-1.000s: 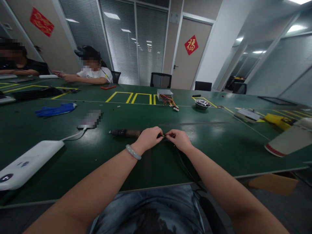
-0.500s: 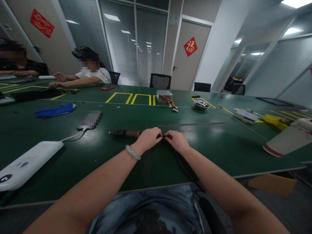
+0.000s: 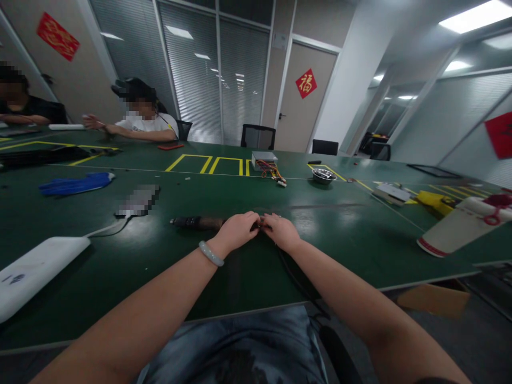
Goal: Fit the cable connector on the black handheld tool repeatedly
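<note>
A dark electric screwdriver [image 3: 200, 222] with a brownish body lies level just above or on the green table, its tip pointing left. My left hand [image 3: 239, 230], with a pale bangle at the wrist, is closed around its rear end. Against those fingertips, my right hand [image 3: 281, 230] pinches the end of a black cable [image 3: 288, 269], which runs down over the table's near edge. Fingers cover the join between cable and screwdriver, so I cannot tell whether the two are connected.
On the left lie a white power bank [image 3: 44, 272], a wired phone [image 3: 138, 200] and a blue glove [image 3: 78, 184]. Farther back are a metal box with wires [image 3: 264, 160] and a steel bowl [image 3: 324, 176]. A white cup [image 3: 460, 226] stands right. Another person [image 3: 144, 114] sits back left.
The fingertips of both hands have drawn closer together at the screwdriver's rear end. The whole view has turned slightly to the right.
</note>
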A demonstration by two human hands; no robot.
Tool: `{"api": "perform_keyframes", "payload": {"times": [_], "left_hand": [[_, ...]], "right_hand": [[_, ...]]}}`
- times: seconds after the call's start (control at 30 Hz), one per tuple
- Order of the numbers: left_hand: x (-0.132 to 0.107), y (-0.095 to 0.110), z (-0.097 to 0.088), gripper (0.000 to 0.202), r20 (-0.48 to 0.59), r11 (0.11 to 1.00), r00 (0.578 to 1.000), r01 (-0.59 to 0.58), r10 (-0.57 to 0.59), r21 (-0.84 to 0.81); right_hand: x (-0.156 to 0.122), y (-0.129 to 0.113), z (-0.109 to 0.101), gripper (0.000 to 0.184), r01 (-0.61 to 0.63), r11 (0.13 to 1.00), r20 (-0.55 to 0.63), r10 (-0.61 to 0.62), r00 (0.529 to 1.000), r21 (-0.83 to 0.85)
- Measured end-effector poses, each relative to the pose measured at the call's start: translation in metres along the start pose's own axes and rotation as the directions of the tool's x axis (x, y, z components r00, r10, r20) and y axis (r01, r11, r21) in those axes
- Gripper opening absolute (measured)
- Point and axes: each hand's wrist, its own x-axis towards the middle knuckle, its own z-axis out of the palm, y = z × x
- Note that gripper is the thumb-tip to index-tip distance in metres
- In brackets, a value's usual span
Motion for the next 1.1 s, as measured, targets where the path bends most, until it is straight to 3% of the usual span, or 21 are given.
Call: {"api": "perform_keyframes", "payload": {"times": [0.17,0.33,0.47,0.6,0.67,0.73,0.83,0.9,0.97,1.1], "left_hand": [[-0.001,0.0,-0.001,0.023,-0.033,1.0,0.999,-0.016,0.016,0.01],[-0.003,-0.001,-0.006,0.033,-0.126,0.99,0.982,-0.142,0.143,0.013],[-0.006,-0.006,-0.009,0.038,-0.17,0.987,0.974,-0.157,0.152,-0.017],[-0.008,-0.013,-0.006,0.043,-0.143,0.99,0.982,-0.132,0.123,-0.054],[-0.009,-0.016,0.0,0.047,-0.1,0.991,0.989,-0.115,0.107,-0.075],[-0.01,-0.018,0.006,0.052,-0.035,0.991,0.996,-0.089,0.086,-0.101],[-0.011,-0.021,0.016,0.058,0.094,0.989,0.995,-0.016,0.03,-0.148],[-0.012,-0.023,0.021,0.061,0.179,0.986,0.984,0.029,0.0,-0.163],[-0.013,-0.023,0.023,0.064,0.228,0.986,0.974,0.043,-0.006,-0.16],[-0.013,-0.023,0.023,0.065,0.233,0.992,0.972,0.023,0.007,-0.127]], "right_hand": [[0.008,0.0,-0.005,0.016,0.045,0.991,0.191,-0.021,0.981,-0.123],[0.015,0.01,-0.008,0.017,0.069,0.973,0.23,-0.017,0.973,-0.221],[-0.002,0.049,-0.031,0.017,-0.039,0.96,0.213,0.101,0.972,-0.277],[-0.067,0.11,-0.072,0.019,-0.245,0.89,0.138,0.318,0.938,-0.384],[-0.115,0.144,-0.095,0.019,-0.413,0.796,0.069,0.49,0.869,-0.442],[-0.166,0.176,-0.116,0.02,-0.583,0.651,-0.01,0.663,0.749,-0.487],[-0.238,0.213,-0.142,0.026,-0.745,0.427,-0.135,0.817,0.561,-0.513],[-0.275,0.229,-0.153,0.03,-0.809,0.305,-0.218,0.861,0.46,-0.503],[-0.299,0.238,-0.158,0.031,-0.843,0.25,-0.263,0.874,0.409,-0.477],[-0.318,0.249,-0.16,0.032,-0.869,0.243,-0.278,0.88,0.384,-0.43]]}}
